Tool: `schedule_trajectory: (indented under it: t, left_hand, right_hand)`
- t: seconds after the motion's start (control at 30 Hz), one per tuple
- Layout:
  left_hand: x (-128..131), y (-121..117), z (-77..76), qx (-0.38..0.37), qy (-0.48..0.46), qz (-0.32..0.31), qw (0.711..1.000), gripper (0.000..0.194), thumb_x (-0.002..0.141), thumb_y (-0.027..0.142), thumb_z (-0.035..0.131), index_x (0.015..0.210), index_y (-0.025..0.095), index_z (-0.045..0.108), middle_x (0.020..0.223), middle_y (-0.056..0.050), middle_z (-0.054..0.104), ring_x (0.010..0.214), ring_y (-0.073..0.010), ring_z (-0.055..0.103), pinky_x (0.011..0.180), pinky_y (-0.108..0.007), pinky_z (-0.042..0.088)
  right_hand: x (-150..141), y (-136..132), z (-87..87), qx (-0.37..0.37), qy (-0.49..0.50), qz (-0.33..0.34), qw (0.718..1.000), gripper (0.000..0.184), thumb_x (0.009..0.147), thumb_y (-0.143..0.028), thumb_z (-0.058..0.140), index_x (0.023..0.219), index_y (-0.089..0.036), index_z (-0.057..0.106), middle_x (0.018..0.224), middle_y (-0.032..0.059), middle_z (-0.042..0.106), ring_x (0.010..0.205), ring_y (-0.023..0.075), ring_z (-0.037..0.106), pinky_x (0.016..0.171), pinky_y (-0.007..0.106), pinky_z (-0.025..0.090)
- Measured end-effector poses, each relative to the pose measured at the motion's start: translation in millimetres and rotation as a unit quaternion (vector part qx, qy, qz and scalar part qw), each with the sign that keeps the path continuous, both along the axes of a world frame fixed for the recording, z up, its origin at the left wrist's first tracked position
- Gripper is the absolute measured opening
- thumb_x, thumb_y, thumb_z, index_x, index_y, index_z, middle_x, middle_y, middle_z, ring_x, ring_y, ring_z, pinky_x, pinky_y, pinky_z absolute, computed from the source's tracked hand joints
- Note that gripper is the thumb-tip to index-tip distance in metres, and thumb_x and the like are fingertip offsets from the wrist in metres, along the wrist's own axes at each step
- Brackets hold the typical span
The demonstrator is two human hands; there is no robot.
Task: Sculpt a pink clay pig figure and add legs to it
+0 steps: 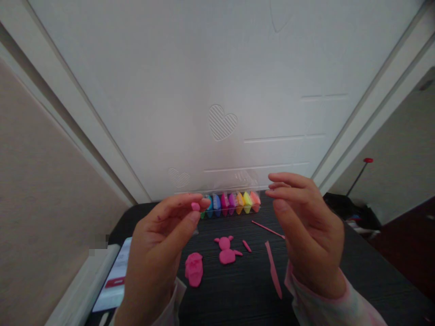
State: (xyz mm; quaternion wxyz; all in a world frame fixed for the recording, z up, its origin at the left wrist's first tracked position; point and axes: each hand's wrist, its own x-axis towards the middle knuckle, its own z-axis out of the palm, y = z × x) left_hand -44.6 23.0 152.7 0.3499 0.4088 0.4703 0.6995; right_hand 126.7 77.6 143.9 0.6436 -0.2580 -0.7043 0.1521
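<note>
My left hand (159, 240) is raised above the dark table (367, 271) and pinches a small pink clay bit (195, 206) between thumb and fingertips. My right hand (306, 226) hovers opposite it, fingers curved and apart, holding nothing. Below, between the hands, lies a pink clay figure (226, 250) with ears and a round body. A small pink clay stick (246, 246) lies just right of it. A flattened pink clay lump (194, 269) rests near my left wrist.
A clear pack of coloured clay pieces (234, 202) stands at the table's far edge against a white door. A pink modelling knife (273, 269) and a thin pink tool (267, 228) lie near my right hand. A white booklet (113, 276) sits at the left.
</note>
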Motion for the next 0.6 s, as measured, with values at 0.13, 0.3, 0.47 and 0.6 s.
schedule_trajectory:
  t: [0.13,0.3,0.47,0.6]
  left_hand:
    - [3.3,-0.6,1.9,0.001,0.019,-0.023,1.0,0.011,0.066,0.017,0.068,0.076,0.022,0.064,0.074,0.003,0.067,0.073,-0.0077,0.061,0.067,-0.013,0.049]
    - [3.3,1.1,-0.4,0.015,0.018,-0.112,0.993,0.012,0.066,0.015,0.069,0.071,0.021,0.06,0.069,0.005,0.062,0.071,-0.0064,0.058,0.068,-0.014,0.047]
    - [6.2,4.1,-3.3,0.008,-0.025,-0.177,0.984,0.009,0.068,0.018,0.069,0.072,0.021,0.062,0.07,0.005,0.063,0.071,-0.0058,0.058,0.067,-0.012,0.047]
    - [7.2,3.6,-5.0,-0.023,-0.025,-0.136,0.99,0.01,0.074,0.02,0.063,0.082,0.025,0.066,0.081,0.005,0.068,0.078,-0.0051,0.061,0.074,-0.011,0.047]
  right_hand:
    - [0.5,0.0,-0.6,0.006,-0.028,0.001,1.0,0.023,0.077,-0.006,0.052,0.091,-0.022,0.06,0.101,0.0017,0.059,0.102,0.0156,0.051,0.089,0.031,0.04]
    - [-0.8,-3.0,1.5,0.009,-0.078,0.048,0.996,0.022,0.078,-0.006,0.051,0.092,-0.021,0.059,0.103,0.0024,0.057,0.1,0.0132,0.052,0.086,0.027,0.042]
    - [-7.1,-6.5,5.0,0.026,-0.178,0.142,0.973,0.023,0.076,-0.011,0.054,0.098,-0.016,0.058,0.105,0.008,0.057,0.101,0.016,0.053,0.085,0.029,0.046]
    - [-7.2,-6.3,4.4,0.026,-0.172,0.129,0.976,0.025,0.077,-0.01,0.053,0.101,-0.015,0.057,0.106,0.0087,0.058,0.101,0.0157,0.053,0.087,0.029,0.045]
